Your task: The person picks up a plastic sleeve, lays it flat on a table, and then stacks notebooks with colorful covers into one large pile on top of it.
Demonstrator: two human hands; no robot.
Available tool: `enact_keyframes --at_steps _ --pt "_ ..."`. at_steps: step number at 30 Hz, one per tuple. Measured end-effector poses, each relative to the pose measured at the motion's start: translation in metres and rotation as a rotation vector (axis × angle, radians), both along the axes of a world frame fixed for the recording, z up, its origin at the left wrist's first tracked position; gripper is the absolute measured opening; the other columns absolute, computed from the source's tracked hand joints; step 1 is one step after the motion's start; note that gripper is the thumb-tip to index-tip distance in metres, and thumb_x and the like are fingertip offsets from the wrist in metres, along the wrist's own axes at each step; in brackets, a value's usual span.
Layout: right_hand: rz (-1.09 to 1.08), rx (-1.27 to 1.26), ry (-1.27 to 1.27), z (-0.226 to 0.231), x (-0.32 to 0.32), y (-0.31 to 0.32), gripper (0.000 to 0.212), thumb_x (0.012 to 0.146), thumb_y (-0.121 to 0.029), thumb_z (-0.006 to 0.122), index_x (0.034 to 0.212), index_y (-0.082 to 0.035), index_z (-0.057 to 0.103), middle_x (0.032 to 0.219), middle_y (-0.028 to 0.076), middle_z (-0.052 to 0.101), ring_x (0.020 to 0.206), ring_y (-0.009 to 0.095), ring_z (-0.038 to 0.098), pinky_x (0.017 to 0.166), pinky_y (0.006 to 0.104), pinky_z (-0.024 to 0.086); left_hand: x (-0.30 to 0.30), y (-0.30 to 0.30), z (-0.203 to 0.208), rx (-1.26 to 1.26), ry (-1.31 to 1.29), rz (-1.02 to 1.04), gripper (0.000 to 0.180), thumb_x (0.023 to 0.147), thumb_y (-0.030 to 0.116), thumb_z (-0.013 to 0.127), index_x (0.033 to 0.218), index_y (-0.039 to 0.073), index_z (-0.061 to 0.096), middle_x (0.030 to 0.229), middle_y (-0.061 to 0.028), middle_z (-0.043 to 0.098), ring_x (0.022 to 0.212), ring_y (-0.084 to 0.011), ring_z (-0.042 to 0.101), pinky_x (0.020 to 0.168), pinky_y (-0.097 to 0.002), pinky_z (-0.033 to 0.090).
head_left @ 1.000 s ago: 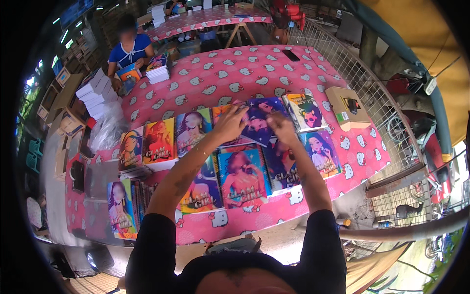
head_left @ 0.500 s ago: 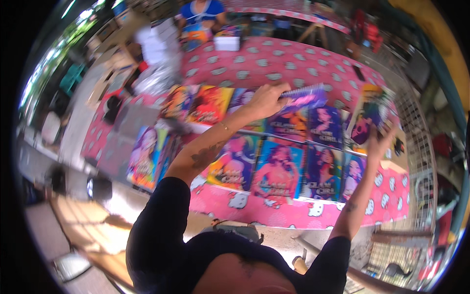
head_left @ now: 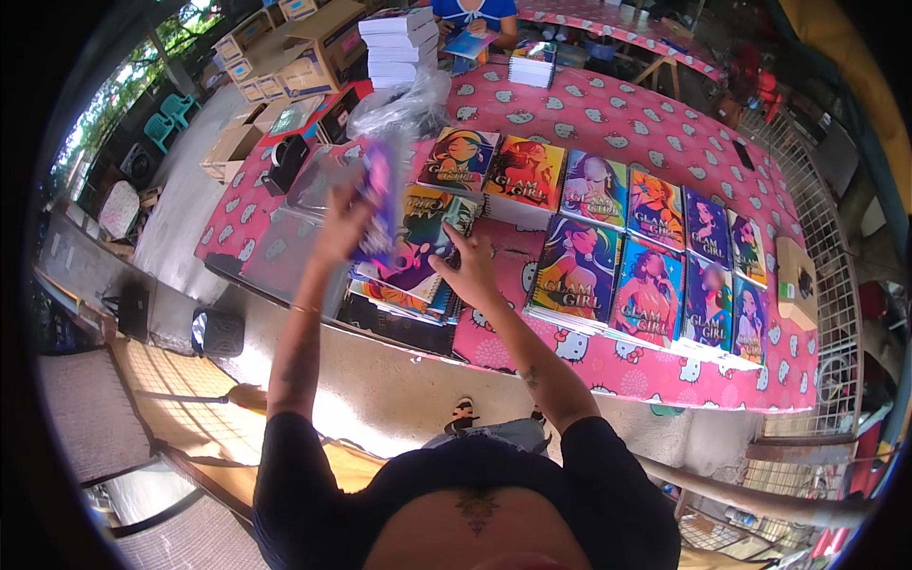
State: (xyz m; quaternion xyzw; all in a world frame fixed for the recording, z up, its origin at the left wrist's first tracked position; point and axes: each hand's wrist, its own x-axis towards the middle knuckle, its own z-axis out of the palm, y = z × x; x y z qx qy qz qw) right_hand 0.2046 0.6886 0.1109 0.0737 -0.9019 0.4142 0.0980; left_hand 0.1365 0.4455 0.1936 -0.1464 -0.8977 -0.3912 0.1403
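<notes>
My left hand (head_left: pixel 347 223) is closed on a purple spiral notebook (head_left: pixel 381 195), held raised and tilted, blurred by motion. Beside it, my right hand (head_left: pixel 470 266) has its thumb and index finger spread at the edge of a yellow and dark notebook (head_left: pixel 418 255). That notebook lies over a pile of notebooks (head_left: pixel 404 299) near the table's front edge, with a black notebook (head_left: pixel 404 328) sticking out below. To the right, stacks of colourful notebooks stand in two rows, among them a purple one (head_left: pixel 573 266) and a blue and pink one (head_left: pixel 649 290).
The pink patterned cloth (head_left: pixel 608 366) covers the table. Clear plastic wrap (head_left: pixel 404 106) and a tall stack of white pages (head_left: pixel 394 52) stand at the back, near cardboard boxes (head_left: pixel 318 47). A person in blue (head_left: pixel 484 11) sits across. A small cardboard box (head_left: pixel 796 283) sits far right.
My view has shifted left. Both hands have moved left from the notebook rows to the front pile, the left carrying the purple notebook. The yellow and dark notebook has come over with the right.
</notes>
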Motion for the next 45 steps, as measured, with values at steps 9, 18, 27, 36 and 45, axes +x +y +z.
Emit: enact_keyframes --at_steps 9,18,27,36,45 --pt "-0.675 0.112 0.419 -0.019 0.083 0.249 0.063 0.084 -0.023 0.069 0.139 -0.007 0.043 0.129 0.024 0.043 0.111 0.042 0.047 0.098 0.0472 0.040 0.108 0.197 0.006 -0.075 0.353 -0.389 0.071 0.083 0.036 0.073 0.139 0.003 0.045 0.136 -0.0229 0.047 0.132 -0.0426 0.038 0.104 -0.0516 0.035" --pt "-0.982 0.396 -0.065 -0.024 0.199 0.552 0.057 0.085 -0.037 0.066 0.132 -0.010 0.052 0.127 0.023 0.053 0.119 0.041 0.051 0.098 0.0490 0.043 0.201 0.535 -0.135 -0.503 0.597 -0.796 0.050 0.085 0.020 0.061 0.129 -0.001 0.051 0.132 -0.0242 0.052 0.123 -0.0389 0.051 0.102 -0.0469 0.041" --pt "-0.763 0.677 -0.166 -0.005 0.217 0.550 0.025 0.089 -0.019 0.054 0.101 0.003 0.058 0.098 0.027 0.065 0.079 0.047 0.065 0.067 0.0527 0.053 0.109 0.346 0.047 0.805 -0.244 -0.496 0.018 0.090 0.005 0.058 0.108 0.004 0.063 0.101 -0.0046 0.066 0.093 -0.0163 0.063 0.077 -0.0321 0.054" --pt "-0.511 -0.459 0.326 0.117 0.108 0.166 0.025 0.091 -0.012 0.064 0.113 0.000 0.061 0.102 0.007 0.064 0.090 0.015 0.059 0.078 0.0300 0.048 0.107 0.024 0.116 1.017 0.138 -0.311 0.034 0.095 0.008 0.056 0.126 -0.005 0.053 0.114 -0.0131 0.065 0.105 -0.0200 0.063 0.089 -0.0326 0.051" --pt "0.037 0.153 0.499 0.006 0.023 0.083 0.054 0.076 0.008 0.058 0.125 -0.015 0.062 0.135 0.014 0.054 0.126 0.033 0.049 0.103 0.0446 0.040 0.109 -0.036 -0.014 -0.495 0.330 -0.462 0.056 0.080 0.009 0.071 0.133 0.007 0.054 0.135 -0.0134 0.055 0.131 -0.0349 0.046 0.111 -0.0472 0.032"
